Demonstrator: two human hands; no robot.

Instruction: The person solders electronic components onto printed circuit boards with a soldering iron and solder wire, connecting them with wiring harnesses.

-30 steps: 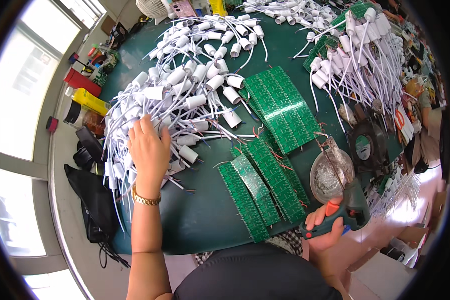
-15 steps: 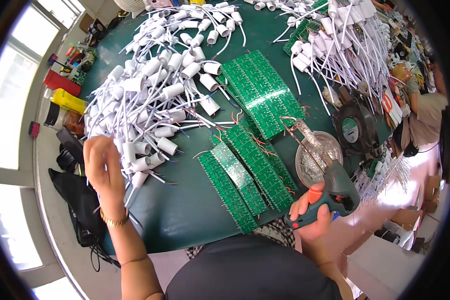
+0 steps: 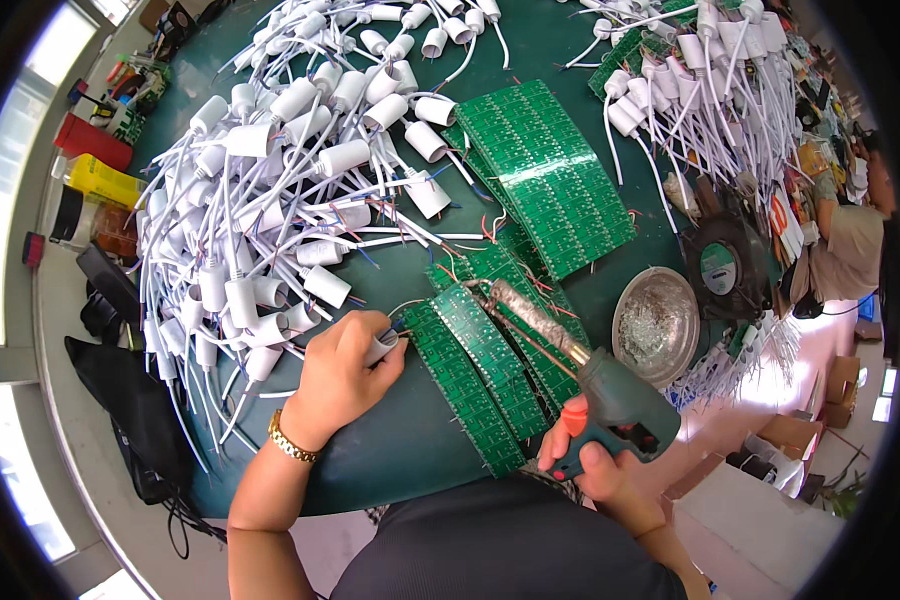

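Left hand point(image 3: 342, 372), a gold bracelet point(image 3: 290, 441) on its wrist, is curled shut around one white socket point(image 3: 382, 347) with thin wires, pressing it against the left edge of the nearest green circuit board point(image 3: 460, 385). Right hand point(image 3: 588, 467) is closed on the grip of a teal soldering gun point(image 3: 610, 400) with an orange trigger; its long metal barrel slants up and left, the tip resting over the same group of boards. About three narrow board strips lie overlapped there, and one larger sheet of boards point(image 3: 550, 175) lies beyond them, farther up the green table point(image 3: 390, 470). Left of the near boards sprawls a big heap of white sockets point(image 3: 270, 200) with trailing white cords, too many to count; a second heap point(image 3: 710, 90) sits beyond the large sheet, to the upper right. Right of the near boards stands one round metal dish point(image 3: 656, 326) holding silvery scraps, and just past it one black fan point(image 3: 722, 266) with a green label. Far left of the boards, off the table's edge, are a red box point(image 3: 92, 142) and a yellow box point(image 3: 102, 182). Another person point(image 3: 850, 235) sits well beyond the fan.
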